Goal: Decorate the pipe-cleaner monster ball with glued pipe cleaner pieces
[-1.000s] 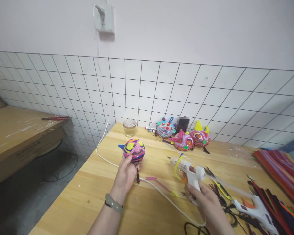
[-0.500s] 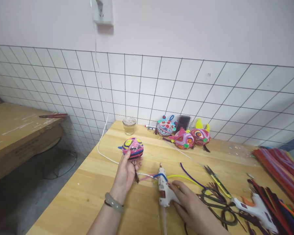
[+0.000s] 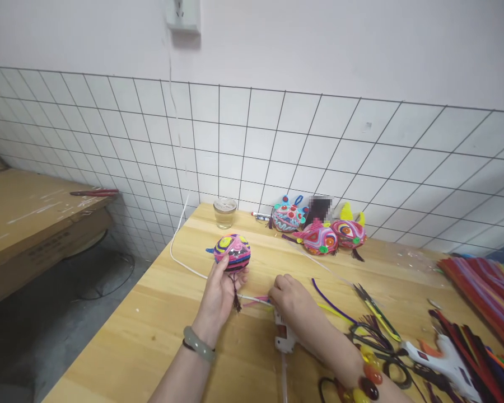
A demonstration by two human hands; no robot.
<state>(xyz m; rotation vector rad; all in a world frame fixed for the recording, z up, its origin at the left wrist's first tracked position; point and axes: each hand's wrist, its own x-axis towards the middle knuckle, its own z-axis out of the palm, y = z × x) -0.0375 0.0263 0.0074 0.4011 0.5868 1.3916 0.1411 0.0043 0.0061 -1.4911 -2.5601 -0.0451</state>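
My left hand (image 3: 218, 294) grips a round, yarn-covered ornament (image 3: 237, 258) in pink, yellow, blue and black, raised over the table. A dark tassel (image 3: 236, 296) hangs below it. Palm down, my right hand (image 3: 289, 295) reaches over the front part of a white glue gun (image 3: 284, 336), with its fingers curled together. Whatever sits between those fingertips is hidden. From under that hand, ends of a pink pipe cleaner (image 3: 256, 303) and a yellow one (image 3: 334, 311) stick out. A purple pipe cleaner (image 3: 331, 299) lies to the right.
Three finished-looking ornaments (image 3: 319, 239) stand by the tiled wall, near a glass (image 3: 225, 214) and a marker (image 3: 260, 216). Scissors (image 3: 376, 313), a second glue gun (image 3: 443, 361) and bundled pipe cleaners (image 3: 483, 291) lie at the right. A white cord (image 3: 180, 262) crosses the table's left edge.
My right hand has moved forward and left from the glue gun's handle to over its front, covering the blue pipe cleaner. My left hand still holds the ornament. The view has shifted slightly.
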